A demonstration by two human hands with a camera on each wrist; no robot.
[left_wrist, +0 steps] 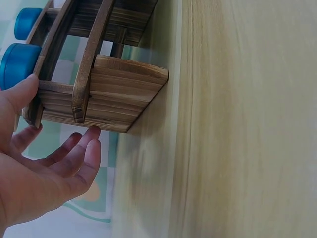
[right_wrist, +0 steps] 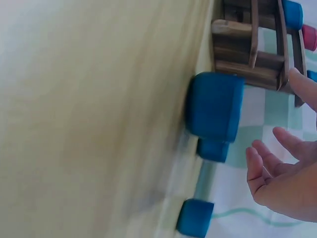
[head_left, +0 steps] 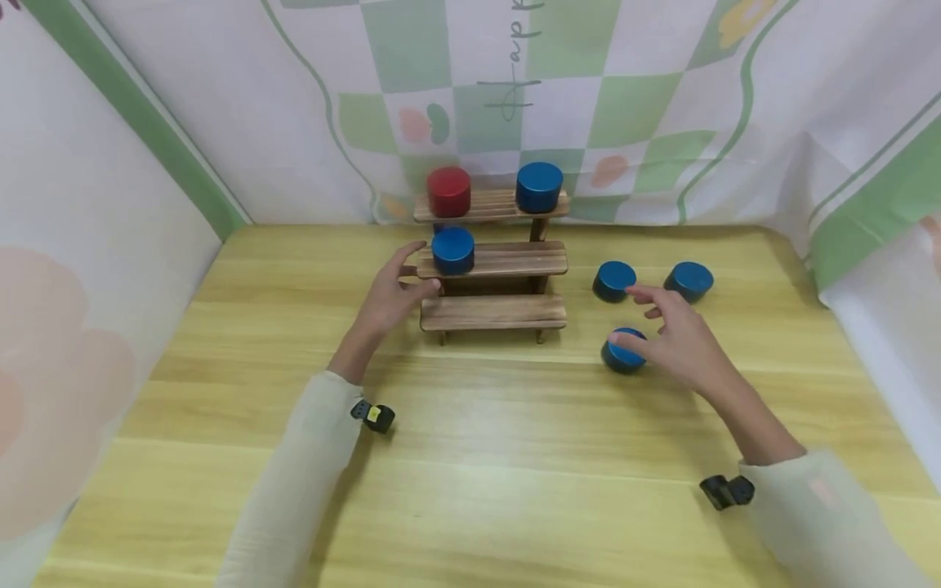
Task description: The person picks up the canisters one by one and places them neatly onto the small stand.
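A three-step wooden rack (head_left: 494, 312) stands at the back of the table. A red round tin (head_left: 449, 193) and a blue round tin (head_left: 539, 188) sit on its top step, another blue tin (head_left: 452, 251) at the left of the middle step. My left hand (head_left: 388, 296) is at the rack's left end, fingers loosely bent, thumb tip by the middle step's edge. Right of the rack, my right hand (head_left: 684, 336) hovers with thumb and fingers apart over a near blue tin (head_left: 622, 353). Two more, a blue tin (head_left: 613, 282) and a blue tin (head_left: 689, 282), stand behind it.
The wood-grain table (head_left: 470, 465) reaches back to a checked curtain (head_left: 573, 73). White cloth hangs along the left and right sides. The rack's bottom step holds no tin.
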